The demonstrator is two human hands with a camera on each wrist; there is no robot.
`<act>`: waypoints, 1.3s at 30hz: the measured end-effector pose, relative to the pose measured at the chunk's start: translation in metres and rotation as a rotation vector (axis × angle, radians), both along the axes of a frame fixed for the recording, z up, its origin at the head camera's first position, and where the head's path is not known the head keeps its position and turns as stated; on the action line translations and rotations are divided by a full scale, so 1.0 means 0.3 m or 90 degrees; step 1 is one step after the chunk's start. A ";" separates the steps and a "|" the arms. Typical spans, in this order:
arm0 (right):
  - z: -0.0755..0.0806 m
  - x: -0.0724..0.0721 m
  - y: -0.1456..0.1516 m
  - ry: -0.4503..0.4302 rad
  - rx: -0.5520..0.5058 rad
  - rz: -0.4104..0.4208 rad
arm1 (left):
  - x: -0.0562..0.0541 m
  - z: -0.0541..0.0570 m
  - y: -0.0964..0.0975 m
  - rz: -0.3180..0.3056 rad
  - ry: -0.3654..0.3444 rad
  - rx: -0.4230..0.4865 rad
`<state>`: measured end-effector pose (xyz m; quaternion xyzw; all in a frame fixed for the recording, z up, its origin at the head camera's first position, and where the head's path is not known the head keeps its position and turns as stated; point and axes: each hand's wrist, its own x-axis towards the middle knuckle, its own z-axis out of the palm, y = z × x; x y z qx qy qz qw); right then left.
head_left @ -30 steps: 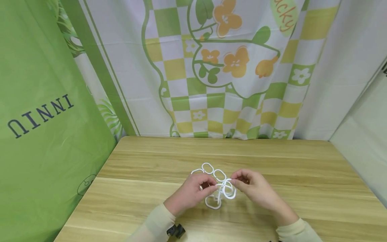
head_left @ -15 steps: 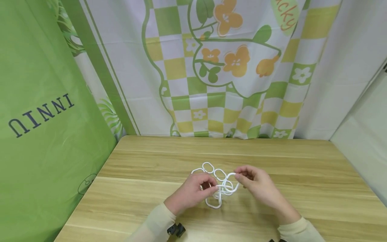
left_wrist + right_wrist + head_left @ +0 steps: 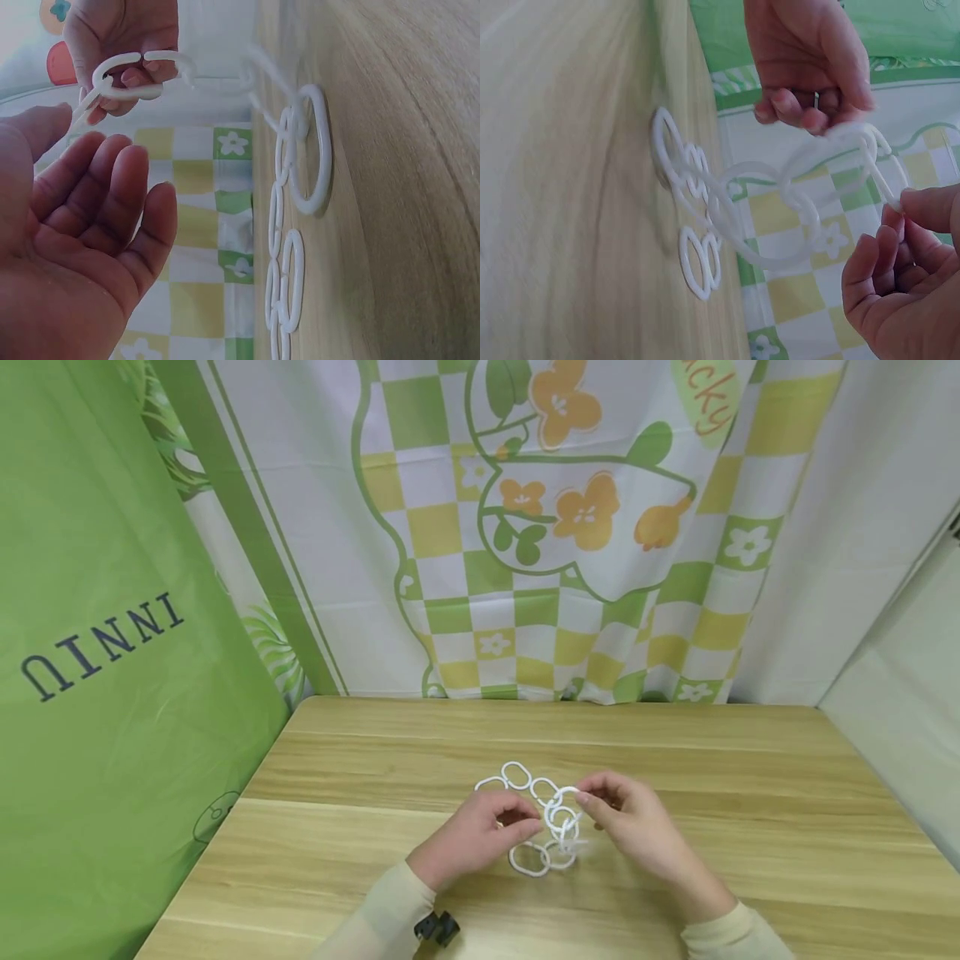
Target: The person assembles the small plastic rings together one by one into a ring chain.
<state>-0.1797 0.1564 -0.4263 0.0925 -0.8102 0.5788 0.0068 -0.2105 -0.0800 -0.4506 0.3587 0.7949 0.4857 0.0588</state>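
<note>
A chain of white plastic oval links is between my hands, partly lifted off the wooden table. My right hand [image 3: 630,814] pinches one link [image 3: 883,178] between thumb and fingertips. From that link several more hang down, blurred in the right wrist view. One link [image 3: 124,94] near the right hand shows a small gap in its loop. My left hand [image 3: 480,835] hovers just left of the hanging links, fingers loosely bent and thumb apart from them, with nothing gripped. A large link [image 3: 325,150] stands near the tabletop, and the chain's far part lies flat beyond the left hand.
The wooden table [image 3: 360,752] reaches back to a checkered, flower-printed curtain [image 3: 435,531]. A green cloth [image 3: 112,735] hangs along the left side, and a pale cloth [image 3: 892,710] on the right. A black device [image 3: 437,929] sits by the left wrist.
The left hand has let go of the link it pinched and stays in place. The right hand moved out, then slightly back, with its link; the freed links dropped and swung toward the table.
</note>
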 end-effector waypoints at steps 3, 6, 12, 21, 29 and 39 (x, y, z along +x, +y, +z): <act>-0.003 0.008 -0.016 0.004 -0.024 0.004 | 0.001 0.004 0.004 0.012 0.014 0.011; -0.005 0.014 -0.028 0.003 -0.046 0.013 | 0.005 0.009 0.003 0.033 0.016 0.014; -0.020 0.009 -0.024 -0.016 -0.045 0.043 | 0.005 0.035 -0.013 0.082 -0.015 0.026; -0.100 -0.061 -0.001 -0.074 0.103 0.016 | -0.020 0.050 -0.053 0.078 0.013 0.042; -0.153 -0.110 -0.015 -0.074 0.256 -0.009 | -0.017 0.057 -0.039 0.035 0.025 0.037; -0.190 -0.140 -0.050 -0.036 0.363 -0.015 | -0.014 0.049 -0.039 0.025 0.044 0.033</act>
